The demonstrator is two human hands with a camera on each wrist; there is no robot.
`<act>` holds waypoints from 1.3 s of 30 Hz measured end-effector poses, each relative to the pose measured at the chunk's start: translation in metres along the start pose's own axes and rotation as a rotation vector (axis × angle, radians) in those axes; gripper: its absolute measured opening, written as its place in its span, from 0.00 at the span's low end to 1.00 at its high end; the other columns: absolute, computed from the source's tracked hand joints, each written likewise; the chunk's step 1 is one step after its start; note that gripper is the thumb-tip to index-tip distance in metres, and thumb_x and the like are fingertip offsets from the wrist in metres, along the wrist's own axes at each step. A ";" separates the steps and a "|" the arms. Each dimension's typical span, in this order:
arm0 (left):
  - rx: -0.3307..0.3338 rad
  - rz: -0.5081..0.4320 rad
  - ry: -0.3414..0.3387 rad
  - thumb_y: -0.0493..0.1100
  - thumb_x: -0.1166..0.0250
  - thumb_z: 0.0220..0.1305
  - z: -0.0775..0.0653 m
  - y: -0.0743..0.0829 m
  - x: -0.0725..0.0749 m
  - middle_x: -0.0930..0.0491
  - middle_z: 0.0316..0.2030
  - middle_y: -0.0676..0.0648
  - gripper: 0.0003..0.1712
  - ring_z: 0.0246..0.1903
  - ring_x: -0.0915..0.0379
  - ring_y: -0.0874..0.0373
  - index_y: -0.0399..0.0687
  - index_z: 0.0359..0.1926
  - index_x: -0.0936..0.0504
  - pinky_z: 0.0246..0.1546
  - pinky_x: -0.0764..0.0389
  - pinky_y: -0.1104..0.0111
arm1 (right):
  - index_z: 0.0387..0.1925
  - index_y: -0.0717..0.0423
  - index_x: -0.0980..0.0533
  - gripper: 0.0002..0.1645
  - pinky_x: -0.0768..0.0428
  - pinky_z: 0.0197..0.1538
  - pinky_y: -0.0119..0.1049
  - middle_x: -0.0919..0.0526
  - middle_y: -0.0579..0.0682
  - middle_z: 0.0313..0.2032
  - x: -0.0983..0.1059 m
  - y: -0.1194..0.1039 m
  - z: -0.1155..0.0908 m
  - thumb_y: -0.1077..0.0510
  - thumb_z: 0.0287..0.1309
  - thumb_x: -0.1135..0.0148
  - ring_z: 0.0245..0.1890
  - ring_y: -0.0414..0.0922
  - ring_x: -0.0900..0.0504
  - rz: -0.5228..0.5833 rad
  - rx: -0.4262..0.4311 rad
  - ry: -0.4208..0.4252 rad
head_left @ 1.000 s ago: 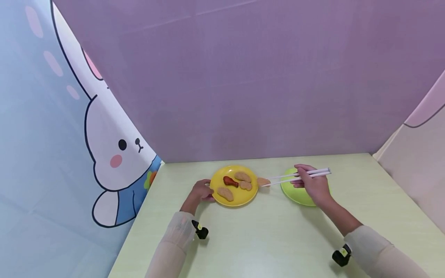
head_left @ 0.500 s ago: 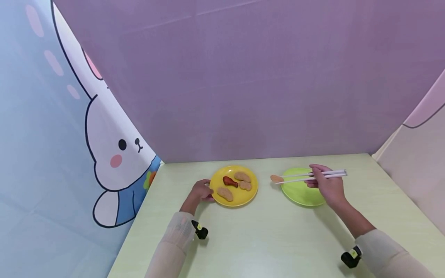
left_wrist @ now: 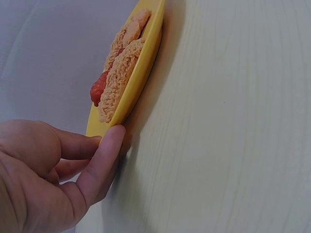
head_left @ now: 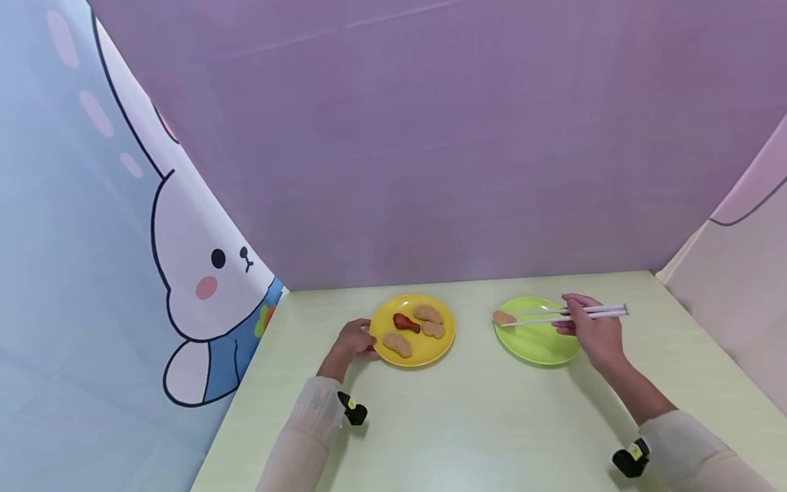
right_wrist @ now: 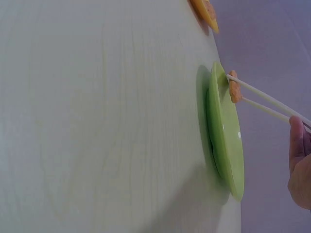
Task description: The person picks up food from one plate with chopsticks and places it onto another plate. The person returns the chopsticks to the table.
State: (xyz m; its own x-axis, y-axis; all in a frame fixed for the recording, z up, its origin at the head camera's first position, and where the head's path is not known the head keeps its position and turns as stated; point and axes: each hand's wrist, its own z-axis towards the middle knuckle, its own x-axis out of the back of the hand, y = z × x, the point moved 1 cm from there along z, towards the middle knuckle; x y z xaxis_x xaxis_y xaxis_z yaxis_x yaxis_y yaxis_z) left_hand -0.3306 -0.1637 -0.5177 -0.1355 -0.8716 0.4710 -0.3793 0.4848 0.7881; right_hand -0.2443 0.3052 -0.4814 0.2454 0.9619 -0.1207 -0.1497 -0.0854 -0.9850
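Note:
My left hand [head_left: 355, 337] pinches the near-left rim of a yellow plate [head_left: 424, 354], thumb and fingers on its edge. On that plate lie a red drumstick [head_left: 406, 322] and several tan, breaded-looking food pieces [head_left: 397, 344]. In my right hand [head_left: 595, 335] is a pair of white chopsticks [head_left: 578, 313]. Their tips grip a small orange-tan food piece [right_wrist: 234, 87], which sits over the left edge of a green plate [head_left: 537, 348]. In the right wrist view the piece appears close above the plate's rim; whether it touches is hard to tell.
Both plates stand on a pale table [head_left: 455, 424], with a gap between them. A purple cloth wall [head_left: 467, 150] rises behind the table's back edge. To the left hangs a blue cloth with a cartoon rabbit [head_left: 203, 273]. Black cameras [head_left: 631, 458] are strapped to the wrists.
The right hand has moved rightward with the chopsticks, carrying the food piece from beside the yellow plate to the green plate's left edge. The left hand stays at the yellow rim.

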 end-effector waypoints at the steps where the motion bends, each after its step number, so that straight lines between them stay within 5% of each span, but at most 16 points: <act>1: 0.002 0.004 0.002 0.28 0.37 0.63 0.000 0.000 0.000 0.17 0.40 0.39 0.34 0.28 0.17 0.57 0.44 0.70 0.28 0.28 0.11 0.69 | 0.41 0.38 0.17 0.09 0.12 0.29 0.33 0.11 0.39 0.29 0.002 0.000 0.000 0.57 0.72 0.42 0.25 0.40 0.10 -0.004 0.004 0.003; 19: -0.009 0.018 -0.007 0.28 0.37 0.63 0.008 0.004 0.000 0.17 0.42 0.38 0.33 0.26 0.17 0.57 0.43 0.70 0.29 0.28 0.11 0.68 | 0.38 0.38 0.18 0.13 0.12 0.29 0.33 0.13 0.40 0.26 0.008 -0.021 -0.012 0.60 0.73 0.44 0.24 0.40 0.10 -0.021 -0.032 0.004; 27: 0.004 0.012 0.001 0.28 0.38 0.64 0.006 -0.005 -0.001 0.17 0.42 0.38 0.33 0.27 0.17 0.57 0.43 0.70 0.28 0.27 0.11 0.69 | 0.43 0.38 0.18 0.10 0.12 0.30 0.31 0.12 0.39 0.29 0.016 -0.002 -0.005 0.55 0.75 0.45 0.26 0.38 0.10 -0.013 -0.025 -0.020; 39: 0.003 -0.001 -0.002 0.28 0.37 0.62 0.006 -0.003 -0.001 0.16 0.39 0.38 0.33 0.27 0.17 0.56 0.44 0.69 0.28 0.28 0.11 0.68 | 0.43 0.42 0.17 0.11 0.12 0.31 0.31 0.11 0.41 0.30 0.004 -0.009 -0.005 0.57 0.74 0.45 0.27 0.41 0.10 0.076 -0.031 -0.015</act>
State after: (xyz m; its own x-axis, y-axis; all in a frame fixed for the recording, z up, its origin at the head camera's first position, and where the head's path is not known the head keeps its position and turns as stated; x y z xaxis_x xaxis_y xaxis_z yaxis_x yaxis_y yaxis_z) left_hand -0.3346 -0.1648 -0.5233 -0.1367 -0.8724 0.4692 -0.3819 0.4835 0.7876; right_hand -0.2373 0.3082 -0.4733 0.2196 0.9562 -0.1938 -0.1381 -0.1662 -0.9764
